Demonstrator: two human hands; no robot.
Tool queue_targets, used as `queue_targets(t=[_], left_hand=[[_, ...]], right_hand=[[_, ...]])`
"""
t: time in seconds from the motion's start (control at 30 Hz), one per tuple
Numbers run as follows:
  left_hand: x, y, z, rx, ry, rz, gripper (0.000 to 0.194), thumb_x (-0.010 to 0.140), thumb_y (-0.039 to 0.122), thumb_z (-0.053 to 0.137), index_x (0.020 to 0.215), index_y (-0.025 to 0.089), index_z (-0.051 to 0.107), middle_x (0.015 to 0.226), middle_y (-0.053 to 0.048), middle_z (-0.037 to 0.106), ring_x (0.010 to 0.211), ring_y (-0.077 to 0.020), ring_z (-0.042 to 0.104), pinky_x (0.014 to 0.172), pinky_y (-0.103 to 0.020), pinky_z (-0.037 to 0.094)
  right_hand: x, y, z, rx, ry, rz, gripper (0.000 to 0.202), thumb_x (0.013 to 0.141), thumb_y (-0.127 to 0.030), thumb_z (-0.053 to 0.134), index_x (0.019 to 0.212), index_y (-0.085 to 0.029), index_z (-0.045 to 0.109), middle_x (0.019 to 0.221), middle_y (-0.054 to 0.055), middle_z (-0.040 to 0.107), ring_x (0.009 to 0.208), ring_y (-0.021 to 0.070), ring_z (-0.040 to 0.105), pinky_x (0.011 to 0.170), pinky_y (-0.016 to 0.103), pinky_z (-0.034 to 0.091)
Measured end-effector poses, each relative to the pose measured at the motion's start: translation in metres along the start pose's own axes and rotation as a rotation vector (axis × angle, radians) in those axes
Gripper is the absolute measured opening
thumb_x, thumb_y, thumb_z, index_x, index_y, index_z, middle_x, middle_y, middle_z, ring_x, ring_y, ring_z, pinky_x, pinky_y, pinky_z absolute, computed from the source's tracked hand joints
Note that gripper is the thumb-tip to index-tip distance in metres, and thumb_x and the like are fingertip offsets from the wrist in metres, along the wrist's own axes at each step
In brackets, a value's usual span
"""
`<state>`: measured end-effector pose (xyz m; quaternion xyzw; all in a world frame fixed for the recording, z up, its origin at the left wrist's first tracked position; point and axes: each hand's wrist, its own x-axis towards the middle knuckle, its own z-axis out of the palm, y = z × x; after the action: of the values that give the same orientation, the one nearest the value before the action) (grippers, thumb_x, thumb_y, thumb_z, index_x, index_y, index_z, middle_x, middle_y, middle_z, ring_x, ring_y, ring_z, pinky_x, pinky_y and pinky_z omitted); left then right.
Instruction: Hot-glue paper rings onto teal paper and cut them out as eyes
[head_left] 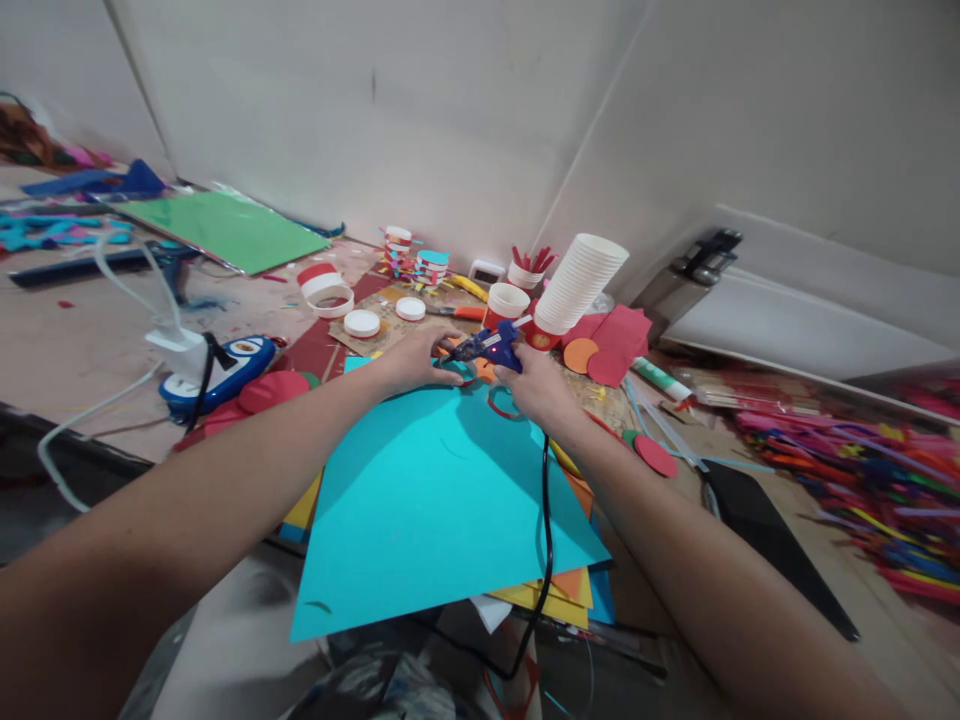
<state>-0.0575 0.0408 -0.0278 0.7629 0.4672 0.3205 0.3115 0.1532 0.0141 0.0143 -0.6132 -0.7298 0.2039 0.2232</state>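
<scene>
My right hand point(534, 380) is wrapped round a blue glue gun point(499, 345) with a black cord hanging down from it. The gun's nozzle points left, toward my left hand point(431, 360). The thumb and fingers of my left hand curve toward each other around a ring-like piece near the nozzle; blur hides exactly what they hold. Under both hands lies a large turquoise sheet point(450, 490) on top of yellow, orange and blue sheets. Just behind the hands stand a white cup point(508, 300) and a tall tilted stack of white cups point(581, 280).
White discs point(361, 323) and a red-and-white ring point(328, 292) lie behind left. A blue power strip point(217, 375) with a white plug sits at left, near a green sheet point(232, 228). Colourful pipe cleaners point(862, 490) and a black tablet-like object point(776, 540) are at right.
</scene>
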Motion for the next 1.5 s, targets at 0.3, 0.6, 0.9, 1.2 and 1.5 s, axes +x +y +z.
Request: queue_targets(t=[0.3,0.6,0.9,1.2,1.5], left_hand=[[0.000,-0.003,0.000,0.006,0.001,0.043,0.076,0.067,0.037,0.085,0.134,0.017,0.055,0.128,-0.012,0.065,0.113,-0.0244,0.064,0.100,-0.040,0.051],[-0.002,0.001,-0.001,0.031,0.011,0.019,0.072,0.067,0.037,0.085,0.131,0.020,0.057,0.131,-0.011,0.065,0.114,-0.0247,0.064,0.100,-0.040,0.051],[-0.001,-0.001,-0.001,0.002,0.002,0.029,0.076,0.066,0.037,0.086,0.133,0.018,0.057,0.131,-0.012,0.065,0.116,-0.0257,0.063,0.102,-0.041,0.050],[0.000,-0.002,0.000,0.031,0.003,0.010,0.075,0.067,0.035,0.085,0.134,0.017,0.056,0.131,-0.011,0.065,0.115,-0.0246,0.063,0.102,-0.040,0.050],[-0.001,0.001,-0.001,0.019,0.001,-0.004,0.075,0.067,0.036,0.085,0.134,0.018,0.057,0.129,-0.011,0.065,0.115,-0.0254,0.063,0.102,-0.040,0.050]], right_hand=[[-0.006,-0.008,-0.010,0.008,-0.079,-0.019,0.025,0.087,-0.018,0.060,0.110,-0.014,0.066,0.111,0.011,0.072,0.096,0.0211,0.064,0.079,0.027,0.044],[-0.008,-0.009,-0.009,-0.040,-0.017,-0.041,0.025,0.089,-0.021,0.058,0.111,-0.014,0.066,0.108,0.012,0.072,0.093,0.0215,0.064,0.075,0.027,0.042],[-0.008,-0.008,-0.003,-0.091,-0.019,-0.059,0.028,0.089,-0.025,0.058,0.113,-0.013,0.065,0.108,0.014,0.072,0.091,0.0234,0.064,0.074,0.029,0.043],[-0.008,-0.003,-0.005,-0.061,0.021,-0.054,0.028,0.090,-0.025,0.057,0.115,-0.015,0.065,0.111,0.012,0.072,0.096,0.0232,0.066,0.077,0.029,0.044],[-0.009,-0.007,-0.002,-0.147,0.005,-0.065,0.030,0.090,-0.027,0.056,0.115,-0.013,0.065,0.110,0.014,0.072,0.095,0.0244,0.065,0.075,0.030,0.044]])
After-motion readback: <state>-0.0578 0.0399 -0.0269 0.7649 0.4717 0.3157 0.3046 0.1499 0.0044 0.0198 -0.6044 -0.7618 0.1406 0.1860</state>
